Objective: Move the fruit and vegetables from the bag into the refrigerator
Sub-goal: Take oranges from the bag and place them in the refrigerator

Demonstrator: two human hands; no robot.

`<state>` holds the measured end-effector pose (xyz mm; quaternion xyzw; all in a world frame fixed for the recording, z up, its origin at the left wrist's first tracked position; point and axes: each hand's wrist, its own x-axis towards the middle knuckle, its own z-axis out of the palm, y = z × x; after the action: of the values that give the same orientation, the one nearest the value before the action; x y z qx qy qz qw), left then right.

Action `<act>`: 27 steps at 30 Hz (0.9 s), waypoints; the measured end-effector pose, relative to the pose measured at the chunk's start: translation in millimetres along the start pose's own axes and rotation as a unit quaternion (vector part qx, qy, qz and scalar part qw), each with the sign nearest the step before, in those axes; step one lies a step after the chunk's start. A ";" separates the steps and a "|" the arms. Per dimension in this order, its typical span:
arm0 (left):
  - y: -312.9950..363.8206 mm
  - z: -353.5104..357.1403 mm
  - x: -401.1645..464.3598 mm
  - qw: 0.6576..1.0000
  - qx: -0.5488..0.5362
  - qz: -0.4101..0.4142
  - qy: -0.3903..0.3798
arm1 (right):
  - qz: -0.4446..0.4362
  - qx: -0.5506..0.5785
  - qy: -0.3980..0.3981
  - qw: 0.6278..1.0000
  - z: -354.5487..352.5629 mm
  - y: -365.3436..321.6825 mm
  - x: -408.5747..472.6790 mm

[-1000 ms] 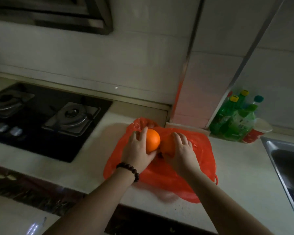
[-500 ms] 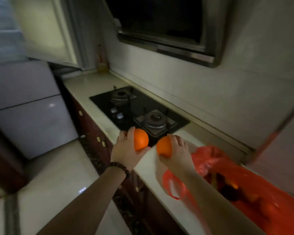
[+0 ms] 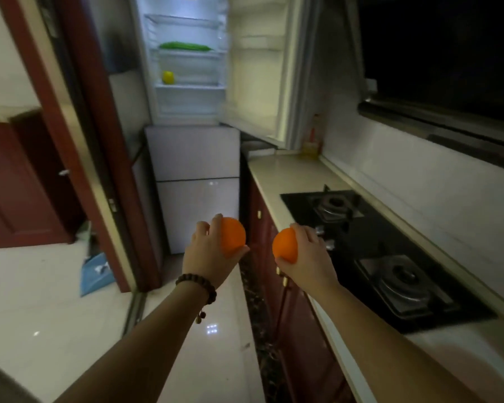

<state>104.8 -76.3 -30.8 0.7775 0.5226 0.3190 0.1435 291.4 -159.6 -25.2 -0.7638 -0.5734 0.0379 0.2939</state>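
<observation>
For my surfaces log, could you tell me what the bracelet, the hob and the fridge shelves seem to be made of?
Bracelet: dark round beads, matt, probably wood, though the dim light leaves it open.
Hob: glossy black flat top, likely glass, with grey metal burner plates that catch the light.
Fridge shelves: pale and see-through at the edges, so glass or clear plastic; I cannot tell which.

Two round, plain orange fruits show bright against the tall white refrigerator, on whose lit white shelves lie a long green vegetable and a small round yellow fruit. The stone bench is pale cream, carrying a glossy black gas hob with silver-grey burners above dark red cabinet fronts. A dark brown beaded bracelet circles one wrist, and the glossy floor is off-white.
</observation>
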 end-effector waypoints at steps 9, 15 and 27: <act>-94.4 -32.4 148.0 0.997 0.035 -0.030 0.064 | -0.074 -0.012 -0.008 0.997 83.8 -76.2 166.5; -140.1 -54.4 267.2 0.995 0.042 -0.033 0.079 | -0.089 -0.003 0.006 0.996 112.7 -127.2 287.0; -192.8 -32.1 492.1 0.993 0.052 -0.019 0.107 | -0.130 -0.007 0.027 0.991 176.9 -149.5 514.3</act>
<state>68.2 444.7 56.4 0.7354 0.5654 0.3699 0.0520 268.7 399.5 46.0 -0.6854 -0.6600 -0.0250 0.3066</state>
